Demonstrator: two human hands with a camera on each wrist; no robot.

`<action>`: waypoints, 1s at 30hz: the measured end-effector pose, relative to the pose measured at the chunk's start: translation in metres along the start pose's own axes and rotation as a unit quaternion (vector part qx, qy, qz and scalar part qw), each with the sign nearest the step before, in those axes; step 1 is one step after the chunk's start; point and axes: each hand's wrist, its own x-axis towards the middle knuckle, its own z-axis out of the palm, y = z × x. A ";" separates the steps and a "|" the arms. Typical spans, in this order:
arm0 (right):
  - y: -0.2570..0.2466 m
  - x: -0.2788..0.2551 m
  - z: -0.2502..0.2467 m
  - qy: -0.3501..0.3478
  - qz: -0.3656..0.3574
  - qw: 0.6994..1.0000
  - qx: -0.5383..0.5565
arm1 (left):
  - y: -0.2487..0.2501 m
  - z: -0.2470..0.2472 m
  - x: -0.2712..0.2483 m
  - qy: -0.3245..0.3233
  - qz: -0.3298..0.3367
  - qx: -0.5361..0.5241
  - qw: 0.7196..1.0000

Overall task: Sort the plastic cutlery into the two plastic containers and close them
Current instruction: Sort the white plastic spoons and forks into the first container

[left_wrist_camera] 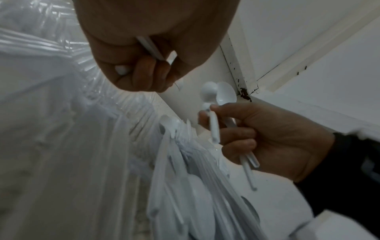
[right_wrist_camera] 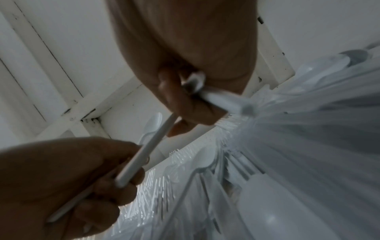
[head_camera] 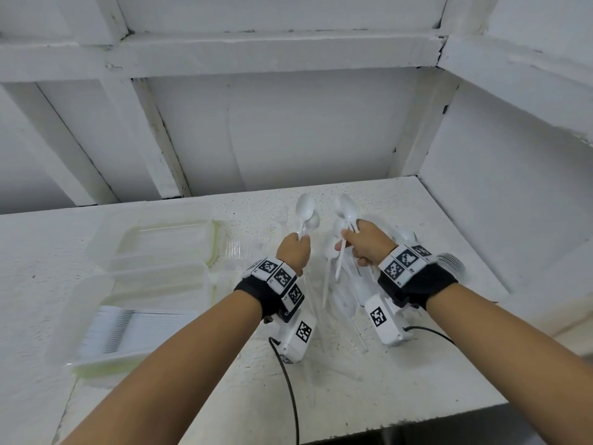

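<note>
White speckled shelf (head_camera: 401,364) carries a loose cutlery pile (head_camera: 345,293) under both hands. Left hand (head_camera: 292,252) grips upright spoons (head_camera: 306,208), right hand (head_camera: 365,242) clenches more; open containers (head_camera: 167,248) lie left, nearer the left hand.

The right hand (right_wrist_camera: 185,81) grips white spoon handles (right_wrist_camera: 222,99) while the left hand (right_wrist_camera: 68,183) holds a spoon (right_wrist_camera: 144,152) above heaped cutlery (right_wrist_camera: 257,186).

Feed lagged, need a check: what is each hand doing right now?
Left hand: grips white plastic spoons by their handles.
Right hand: grips several white plastic spoons, bowls up.
</note>
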 end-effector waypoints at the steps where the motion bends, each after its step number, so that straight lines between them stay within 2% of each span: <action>1: -0.002 -0.001 -0.002 0.012 0.001 1.000 0.020 | -0.002 0.000 0.000 0.005 0.010 0.014 1.000; 3: -0.004 -0.003 -0.006 0.045 0.004 0.998 0.046 | -0.005 0.001 0.000 0.001 0.033 0.051 0.998; 5: -0.005 -0.007 -0.008 0.069 0.001 0.995 0.068 | -0.008 0.005 0.001 -0.030 0.046 0.128 0.990; 9: -0.005 -0.020 -0.007 0.054 0.002 0.985 0.165 | -0.008 0.015 -0.003 -0.069 0.054 0.341 0.936; 12: -0.002 -0.032 -0.006 0.045 0.008 0.982 0.184 | -0.008 0.017 -0.007 -0.060 0.079 0.410 0.907; 14: 0.001 -0.039 -0.005 0.041 0.003 0.980 0.194 | -0.009 0.017 -0.005 -0.063 0.080 0.422 0.901; 18: 0.006 -0.049 -0.004 0.053 -0.007 0.980 0.190 | -0.011 0.013 0.000 -0.042 0.058 0.368 0.927; 24: 0.007 -0.055 -0.002 0.110 -0.059 0.977 0.171 | 0.004 -0.008 -0.012 0.001 0.107 0.212 0.971; 27: 0.001 -0.059 0.003 0.108 -0.081 0.975 0.176 | 0.011 -0.024 -0.025 0.020 0.122 0.112 0.986; 30: -0.004 -0.064 0.012 0.092 -0.094 0.969 0.211 | 0.015 -0.039 -0.049 0.004 0.118 0.010 0.993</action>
